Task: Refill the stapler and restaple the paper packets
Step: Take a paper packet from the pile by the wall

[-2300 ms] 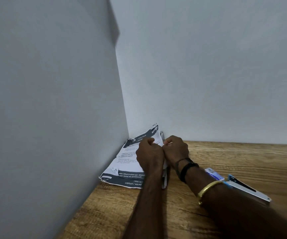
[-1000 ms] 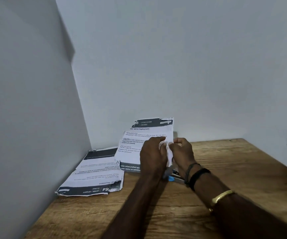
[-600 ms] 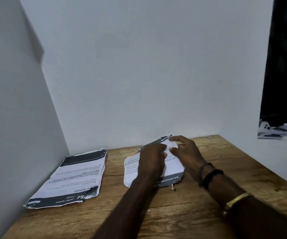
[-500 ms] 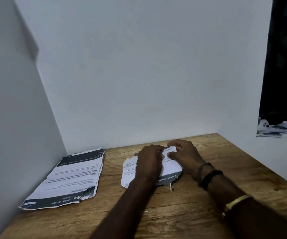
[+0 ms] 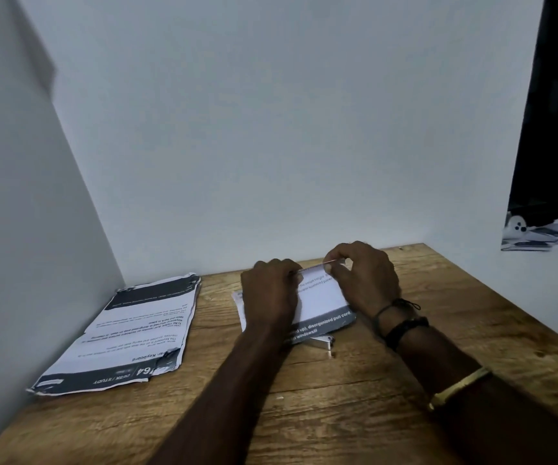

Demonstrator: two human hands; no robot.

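Right hand [image 5: 361,276]: thumb and forefinger are pinched on the far edge of the packet [image 5: 321,298]. Left hand [image 5: 270,290]: fingers are curled onto the same edge further left and appear to grip it too, though the fingertips are hidden behind the knuckles.

Change: half a second ago the packet was pressed flat under both hands. Now its far edge is raised off the table [image 5: 338,414] and pulled taut between the hands, while the near dark-banded edge is left down. The pages are probably being squared or opened at the corner to be stapled. No stapling is seen yet.

The packet is held directly between and below both hands. A pale metal strip, taken to be the stapler [image 5: 322,342], is seen poking out just under the packet's near edge, nearer the body than both hands and touched by neither. Whether it has been refilled cannot be told.

A second packet [image 5: 143,330] is laid flat well to the left of the left hand, beside the side wall [image 5: 19,229].
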